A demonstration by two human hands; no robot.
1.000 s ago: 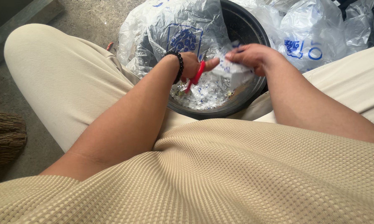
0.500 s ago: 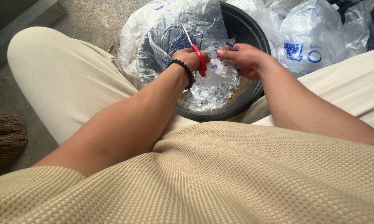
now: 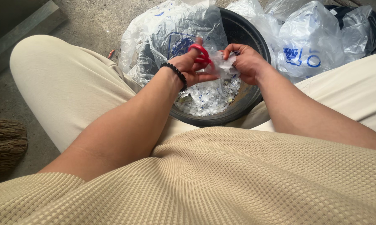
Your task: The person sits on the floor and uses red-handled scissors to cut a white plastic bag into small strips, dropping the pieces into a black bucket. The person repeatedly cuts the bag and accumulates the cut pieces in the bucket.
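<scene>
Scissors (image 3: 201, 56) with red handles sat gripped in our left hand (image 3: 192, 66); our right hand (image 3: 246, 62) pinched a plastic piece (image 3: 222, 62) over the basin (image 3: 242, 33), mid-cut; next, feeding plastic between the blades.

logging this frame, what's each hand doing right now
left hand: closed on red scissors
right hand: closed on a piece of plastic bag

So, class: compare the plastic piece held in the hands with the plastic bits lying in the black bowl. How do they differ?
The plastic piece is one larger crumpled sheet; the plastic bits are many small scraps. The piece is held above the black bowl by the right hand, beside the red scissors in the left hand; the bits lie loose at the bottom. Both are clear plastic with blue print.
</scene>
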